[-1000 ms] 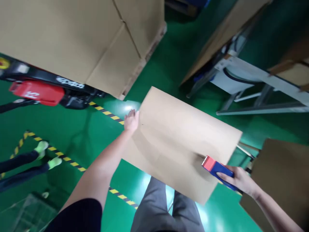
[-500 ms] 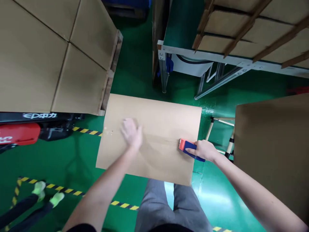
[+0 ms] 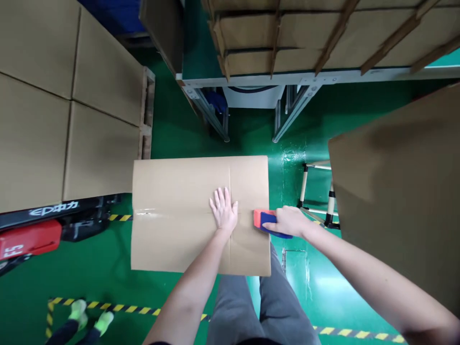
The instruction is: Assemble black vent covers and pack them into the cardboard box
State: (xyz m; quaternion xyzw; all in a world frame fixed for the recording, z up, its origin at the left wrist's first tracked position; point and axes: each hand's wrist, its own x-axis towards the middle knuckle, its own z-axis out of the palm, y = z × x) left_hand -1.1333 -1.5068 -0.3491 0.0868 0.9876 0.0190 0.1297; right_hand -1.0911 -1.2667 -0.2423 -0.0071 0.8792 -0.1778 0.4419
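Fingers (image 3: 272,226) of the right hand (image 3: 291,221) partly hide the red-and-blue tool (image 3: 265,219).

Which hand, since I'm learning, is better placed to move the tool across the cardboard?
Right hand, probably: it grips the tool, while the left hand lies spread on the cardboard.

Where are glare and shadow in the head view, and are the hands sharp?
Head view: glare on the floor, right of the trousers; a glint on the carton, left side; soft shadow on the brown board at right; left hand and right hand fairly sharp.
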